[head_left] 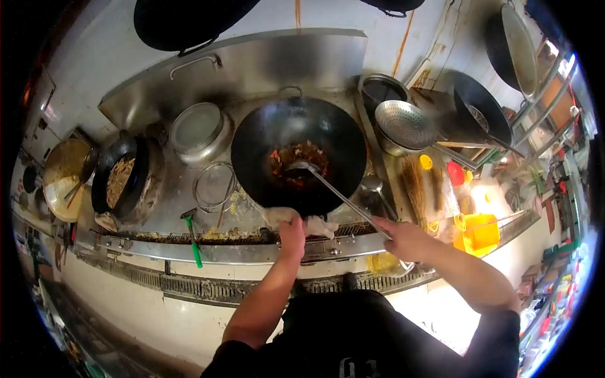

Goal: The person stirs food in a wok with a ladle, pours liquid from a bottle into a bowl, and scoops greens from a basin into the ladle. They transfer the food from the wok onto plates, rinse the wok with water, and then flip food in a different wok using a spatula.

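Note:
In the middle of the stove sits a large black wok (252, 142), with dark reddish-brown chopped food (305, 151) at its bottom. My left hand (291, 234) is closed around a whitish cloth (321, 227) at the wok's near rim. The cloth hides what lies under it, so a handle there cannot be made out. A long-handled metal ladle (345, 199) runs from my right hand (399, 239) into the wok. Its bowl rests in the food, and my right fingers are wrapped round the far end of the handle.
Left of the wok are a round wire strainer (214, 186), a covered metal pot (196, 128), a green-handled scraper (192, 240) and a pan of brown strips (120, 179). On the right stand a perforated strainer (406, 124), another ladle (373, 184) and a yellow container (477, 234).

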Demonstrator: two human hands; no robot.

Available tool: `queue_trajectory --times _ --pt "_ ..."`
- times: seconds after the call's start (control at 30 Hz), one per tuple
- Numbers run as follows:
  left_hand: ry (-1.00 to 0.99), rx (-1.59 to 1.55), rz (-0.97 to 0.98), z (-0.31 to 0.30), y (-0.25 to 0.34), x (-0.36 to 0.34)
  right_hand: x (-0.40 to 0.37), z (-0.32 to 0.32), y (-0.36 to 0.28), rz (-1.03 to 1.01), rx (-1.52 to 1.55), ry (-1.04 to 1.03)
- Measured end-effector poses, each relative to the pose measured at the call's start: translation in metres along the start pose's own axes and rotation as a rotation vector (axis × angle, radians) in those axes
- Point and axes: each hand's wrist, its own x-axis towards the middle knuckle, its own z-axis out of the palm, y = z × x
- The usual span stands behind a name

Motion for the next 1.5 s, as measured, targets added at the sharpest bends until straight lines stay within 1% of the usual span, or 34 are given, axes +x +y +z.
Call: queue_trajectory --times 0.03,0.1,0.13,0.17,0.2,0.23,0.3,0.33,0.37,0.4,0.47,0.5,0.53,0.57,0.63,0.67,0.7,0.77,0.8,0.83,0.9,0.97,1.0,1.03,1.07,1.1,1.17,1.23,1.27,1.3,1.33,1.37,1.43,1.5 --pt "-0.024 0.072 -0.053 -0.001 -0.008 -0.006 0.005 0.006 0.001 0.002 -0.003 0.007" --pt "-0.071 0.293 0.135 -0.03 -0.084 -0.007 0.009 0.023 0.007 0.023 -0.21 0.077" --pt "-0.029 0.155 0.136 -0.028 -0.062 -0.039 0.004 0.026 0.015 -0.059 -0.186 0.166" --pt "0.014 0.024 0.131 -0.027 -0.035 -0.072 -0.001 0.016 0.014 -0.059 -0.185 0.169" --pt "-0.058 -0.075 0.183 -0.032 -0.028 -0.073 -0.012 0.004 0.009 -0.048 -0.166 0.121" --pt "-0.055 -0.068 0.174 -0.03 -0.016 -0.059 -0.019 -0.002 0.007 -0.036 -0.144 0.066" --pt "0.019 -0.241 -0.102 -0.012 0.027 -0.026 -0.011 -0.003 0.009 -0.072 -0.112 0.061" --pt "0.021 -0.24 -0.106 -0.01 0.021 -0.017 -0.003 -0.003 0.005 -0.044 -0.073 0.018" --pt "-0.016 -0.101 -0.118 -0.005 0.008 0.001 0.005 -0.001 0.005 -0.018 -0.035 -0.02" --pt "-0.058 0.039 -0.125 -0.001 0.004 0.01 0.017 0.011 0.012 -0.05 -0.124 0.046" --pt "-0.039 0.296 0.028 -0.014 -0.03 -0.012 0.021 0.03 0.02 -0.027 -0.189 0.119" --pt "0.056 0.521 0.43 -0.028 -0.076 -0.022 0.019 0.037 0.021 -0.011 -0.254 0.182" --pt "-0.073 -0.078 -0.014 -0.029 -0.045 -0.058 0.007 0.034 0.022 -0.077 -0.196 0.251" --pt "-0.134 0.283 0.157 -0.045 -0.05 -0.063 -0.001 0.031 0.025 -0.08 -0.201 0.252" --pt "-0.145 -0.013 0.117 -0.038 -0.043 -0.053 -0.015 0.025 0.032 -0.099 -0.001 0.169" --pt "-0.058 -0.061 0.06 -0.025 -0.027 -0.038 -0.019 0.022 0.03 -0.124 0.114 0.165" --pt "0.029 -0.113 0.004 -0.009 -0.006 -0.015 -0.018 0.023 0.03 -0.127 0.107 0.159" --pt "0.05 -0.213 -0.1 0.012 0.006 0.037 -0.016 0.032 0.032 -0.038 0.542 0.062" --pt "0.054 -0.227 -0.101 0.016 0.012 0.047 -0.009 0.04 0.035 0.023 0.74 0.003" --pt "0.053 -0.192 -0.116 0.021 0.016 0.055 -0.002 0.046 0.035 0.023 0.726 -0.001" --pt "0.051 -0.165 -0.135 0.031 0.013 0.069 0.014 0.056 0.035 -0.052 0.918 0.045" --pt "0.06 -0.306 -0.091 0.036 -0.006 0.071 0.029 0.064 0.043 0.005 0.831 0.038" --pt "0.079 -0.311 -0.111 0.035 -0.002 0.062 0.035 0.065 0.046 0.046 0.527 0.127" --pt "0.028 -0.389 -0.177 0.032 0.003 0.054 0.042 0.067 0.053 0.069 0.216 0.211" --pt "-0.021 -0.474 -0.23 0.028 0.011 0.047 0.051 0.082 0.077 -0.102 0.136 0.356" --pt "0.007 -0.494 -0.229 0.022 0.009 0.037 0.051 0.085 0.084 -0.124 0.121 0.335" --pt "0.129 -0.565 -0.161 0.009 -0.017 0.007 0.053 0.087 0.1 0.041 0.117 0.289" --pt "0.057 -0.477 0.176 -0.009 -0.089 -0.027 0.056 0.083 0.118 0.007 0.123 0.268" --pt "0.081 -0.481 0.172 -0.007 -0.131 -0.039 0.058 0.074 0.122 0.042 0.195 0.257" --pt "0.052 -0.186 0.09 -0.005 -0.181 -0.056 0.056 0.068 0.126 0.091 0.264 0.233" --pt "0.016 0.105 -0.013 -0.002 -0.224 -0.071 0.056 0.061 0.13 0.021 0.207 0.25" --pt "0.039 0.098 -0.047 0.01 -0.248 -0.072 0.06 0.064 0.145 -0.022 0.153 0.281" --pt "0.099 -0.366 -0.547 0.042 -0.289 -0.055 0.064 0.061 0.164 0.026 0.251 0.2" --pt "0.075 -0.801 -0.59 0.064 -0.39 -0.03 0.062 0.051 0.165 0.035 0.244 0.164"
